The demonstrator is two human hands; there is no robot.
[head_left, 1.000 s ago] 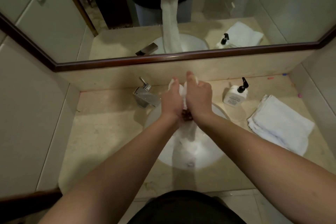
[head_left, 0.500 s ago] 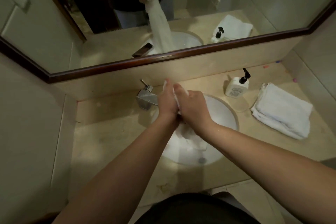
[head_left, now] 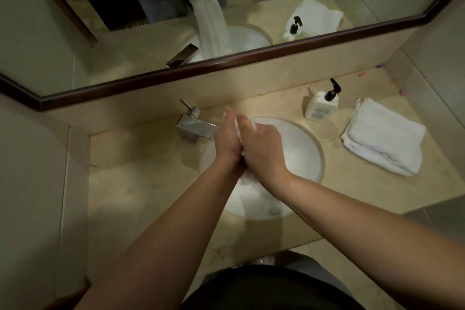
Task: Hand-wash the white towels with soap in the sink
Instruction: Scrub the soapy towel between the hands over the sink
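Note:
A wet white towel [head_left: 249, 191] hangs from my two hands down into the round white sink [head_left: 302, 156]. My left hand [head_left: 227, 143] and my right hand [head_left: 260, 147] are pressed together above the basin, both gripping the towel's bunched top, which pokes out between the fingers. The mirror shows the towel stretched long from the hands into the bowl. Most of the towel's upper part is hidden by my hands.
A chrome faucet [head_left: 195, 127] stands left of the sink. A white soap pump bottle [head_left: 322, 104] sits behind the sink to the right. Folded white towels [head_left: 385, 136] lie on the beige counter [head_left: 141, 176] at the right. The wood-framed mirror [head_left: 226, 60] runs along the back.
My hands stay clasped on the towel over the sink, shifting slightly against each other. The view has tilted and swung a little to the right.

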